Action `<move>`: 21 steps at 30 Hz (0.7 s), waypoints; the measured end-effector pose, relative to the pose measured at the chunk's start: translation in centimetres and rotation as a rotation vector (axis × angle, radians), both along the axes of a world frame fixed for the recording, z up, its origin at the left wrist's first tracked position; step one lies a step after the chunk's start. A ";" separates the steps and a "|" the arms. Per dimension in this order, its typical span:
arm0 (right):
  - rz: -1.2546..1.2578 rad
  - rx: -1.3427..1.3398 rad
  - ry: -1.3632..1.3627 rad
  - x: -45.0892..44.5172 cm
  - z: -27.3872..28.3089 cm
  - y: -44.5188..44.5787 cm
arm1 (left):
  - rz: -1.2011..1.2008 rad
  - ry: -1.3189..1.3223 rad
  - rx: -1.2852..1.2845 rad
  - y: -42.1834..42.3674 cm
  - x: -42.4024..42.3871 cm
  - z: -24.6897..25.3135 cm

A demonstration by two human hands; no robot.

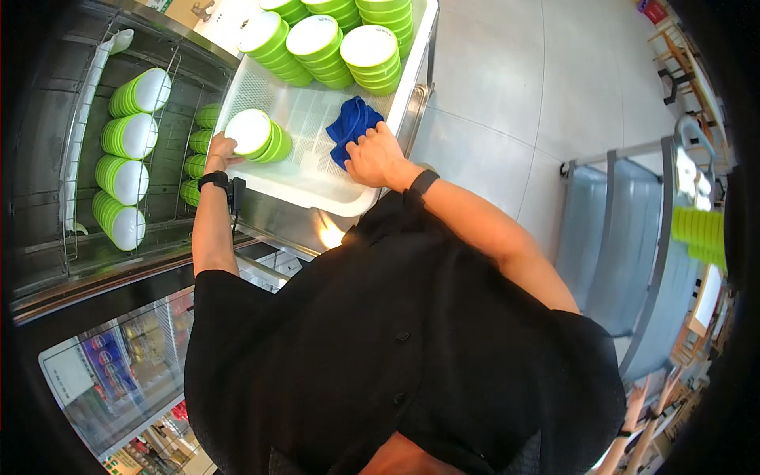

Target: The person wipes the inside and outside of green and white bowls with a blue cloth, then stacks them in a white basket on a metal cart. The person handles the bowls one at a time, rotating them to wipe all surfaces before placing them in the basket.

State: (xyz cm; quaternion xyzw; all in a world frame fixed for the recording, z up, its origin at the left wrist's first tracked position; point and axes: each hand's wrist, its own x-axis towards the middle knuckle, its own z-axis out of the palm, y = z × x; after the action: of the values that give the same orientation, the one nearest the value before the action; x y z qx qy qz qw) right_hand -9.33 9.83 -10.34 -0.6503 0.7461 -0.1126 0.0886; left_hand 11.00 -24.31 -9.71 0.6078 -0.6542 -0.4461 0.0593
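A white perforated plastic crate (332,199) lies before me. At its left rim my left hand (223,152) grips the edge of a green bowl with a white face (247,132). That bowl sits askew at the top of a short stack of green bowls (281,144). Bunched on the crate's floor near the right wall is a blue cloth (354,122), its lower edge gathered under the curled fingers of my right hand (374,155). Several taller stacks of similar bowls (371,59) fill the crate's far end.
Left of the crate, an open metal cabinet holds wire racks (160,160) with rows of green bowls (126,136). A glass-fronted cabinet (119,380) is at lower left. Across the grey tiled floor (487,77) stands a grey shelved trolley (611,225), with green bowls (697,231) at its far side.
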 end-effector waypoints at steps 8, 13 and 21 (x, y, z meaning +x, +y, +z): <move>-0.012 -0.033 0.067 0.3 -1.1 -0.1 | -0.194 -0.250 -0.230 -1.5 0.1 -2.2; 0.079 0.174 -0.044 -0.4 0.8 -1.0 | -0.330 -0.431 -0.368 -2.5 0.1 -0.1; 0.295 0.708 0.039 -0.8 -0.2 -10.9 | -1.059 0.164 -1.061 12.4 -19.6 7.0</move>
State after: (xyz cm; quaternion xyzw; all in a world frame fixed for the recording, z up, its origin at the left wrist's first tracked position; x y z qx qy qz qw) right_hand -10.11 -1.07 -10.52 -0.6818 0.6387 0.1784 0.3088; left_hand -8.64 -11.86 -2.70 0.0671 -0.9795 -0.0839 0.1702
